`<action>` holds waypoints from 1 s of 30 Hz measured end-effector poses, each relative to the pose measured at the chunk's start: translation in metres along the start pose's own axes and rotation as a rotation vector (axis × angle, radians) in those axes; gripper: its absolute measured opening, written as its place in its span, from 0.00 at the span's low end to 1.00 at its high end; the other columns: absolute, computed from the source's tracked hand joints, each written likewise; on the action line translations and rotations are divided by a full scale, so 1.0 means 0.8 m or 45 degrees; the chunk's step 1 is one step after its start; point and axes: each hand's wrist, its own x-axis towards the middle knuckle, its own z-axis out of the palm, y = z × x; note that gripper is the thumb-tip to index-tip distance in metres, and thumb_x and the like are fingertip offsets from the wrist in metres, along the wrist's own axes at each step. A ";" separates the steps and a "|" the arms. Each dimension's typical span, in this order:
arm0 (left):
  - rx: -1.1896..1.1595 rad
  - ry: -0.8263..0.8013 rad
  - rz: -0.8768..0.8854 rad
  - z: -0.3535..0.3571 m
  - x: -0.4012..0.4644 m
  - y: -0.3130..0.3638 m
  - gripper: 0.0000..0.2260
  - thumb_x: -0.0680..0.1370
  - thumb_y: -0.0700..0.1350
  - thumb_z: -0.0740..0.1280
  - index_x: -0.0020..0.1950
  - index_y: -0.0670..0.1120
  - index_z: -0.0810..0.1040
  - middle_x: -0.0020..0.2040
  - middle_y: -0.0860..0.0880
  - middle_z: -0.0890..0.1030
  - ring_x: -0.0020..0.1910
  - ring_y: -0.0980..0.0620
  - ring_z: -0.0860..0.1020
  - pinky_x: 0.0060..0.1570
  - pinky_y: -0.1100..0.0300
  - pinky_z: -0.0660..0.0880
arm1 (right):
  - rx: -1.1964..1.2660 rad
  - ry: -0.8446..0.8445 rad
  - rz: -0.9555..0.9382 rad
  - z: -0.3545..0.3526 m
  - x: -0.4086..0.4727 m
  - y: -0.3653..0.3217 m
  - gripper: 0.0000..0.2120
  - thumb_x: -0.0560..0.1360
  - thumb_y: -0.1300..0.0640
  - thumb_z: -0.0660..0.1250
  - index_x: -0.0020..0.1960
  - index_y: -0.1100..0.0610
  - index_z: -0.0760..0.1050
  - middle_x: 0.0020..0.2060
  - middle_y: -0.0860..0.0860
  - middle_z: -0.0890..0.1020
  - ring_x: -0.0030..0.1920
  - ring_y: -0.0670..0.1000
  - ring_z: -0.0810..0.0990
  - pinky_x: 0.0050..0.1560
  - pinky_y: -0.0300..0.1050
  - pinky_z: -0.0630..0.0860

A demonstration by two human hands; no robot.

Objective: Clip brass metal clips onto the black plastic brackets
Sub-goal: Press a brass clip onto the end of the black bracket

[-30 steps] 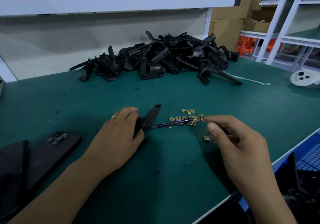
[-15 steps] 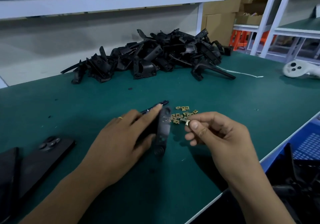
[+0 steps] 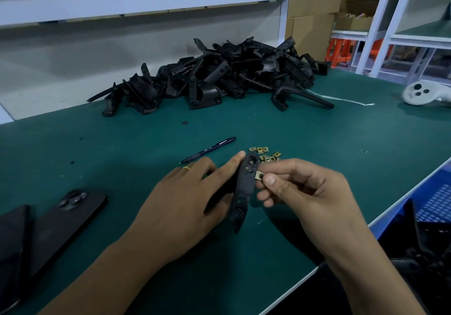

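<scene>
My left hand (image 3: 185, 202) grips the long black plastic bracket (image 3: 244, 190) upright, its long axis running away from me, while my right hand (image 3: 305, 190) pinches a small brass metal clip (image 3: 259, 175) touching its right edge.

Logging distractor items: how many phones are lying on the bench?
2, both face down at the near left of the green bench: one phone showing its camera cluster, another phone cut off by the frame edge.

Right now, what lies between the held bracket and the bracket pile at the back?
In the head view, a dark pen and loose brass clips lie between the bracket and the pile; otherwise bare green mat.
</scene>
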 end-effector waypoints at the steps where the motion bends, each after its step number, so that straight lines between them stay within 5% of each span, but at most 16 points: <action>1: 0.010 0.005 0.007 0.000 0.000 0.000 0.30 0.80 0.60 0.55 0.83 0.62 0.55 0.49 0.59 0.69 0.43 0.56 0.70 0.42 0.60 0.69 | 0.004 0.001 0.004 0.000 0.000 0.000 0.06 0.74 0.63 0.72 0.48 0.58 0.86 0.39 0.59 0.87 0.37 0.52 0.85 0.40 0.39 0.81; 9: 0.073 0.042 0.051 0.002 0.000 -0.002 0.30 0.80 0.60 0.56 0.83 0.60 0.57 0.49 0.57 0.71 0.42 0.56 0.69 0.43 0.61 0.69 | 0.116 0.052 0.090 -0.002 0.000 -0.001 0.11 0.71 0.62 0.74 0.52 0.66 0.79 0.38 0.62 0.86 0.36 0.56 0.86 0.39 0.42 0.81; 22: 0.025 -0.017 0.079 0.003 -0.001 0.000 0.28 0.82 0.58 0.54 0.83 0.62 0.54 0.53 0.57 0.71 0.45 0.55 0.69 0.47 0.60 0.68 | 0.043 -0.003 0.135 -0.003 -0.001 -0.004 0.14 0.71 0.60 0.75 0.54 0.62 0.77 0.38 0.59 0.87 0.37 0.55 0.86 0.42 0.41 0.82; 27: -0.096 0.057 -0.129 0.002 -0.004 -0.016 0.30 0.79 0.64 0.51 0.82 0.65 0.55 0.54 0.59 0.71 0.47 0.55 0.73 0.44 0.58 0.73 | -0.997 0.281 -0.156 -0.035 0.002 0.001 0.09 0.73 0.61 0.78 0.49 0.50 0.83 0.40 0.45 0.84 0.44 0.40 0.81 0.48 0.26 0.71; 30: -0.102 0.061 -0.231 0.003 -0.008 -0.029 0.29 0.79 0.65 0.53 0.81 0.67 0.54 0.52 0.59 0.69 0.47 0.55 0.73 0.43 0.56 0.75 | -1.208 0.281 -0.123 -0.051 0.003 0.001 0.08 0.73 0.58 0.78 0.49 0.48 0.85 0.41 0.44 0.80 0.46 0.39 0.78 0.46 0.23 0.67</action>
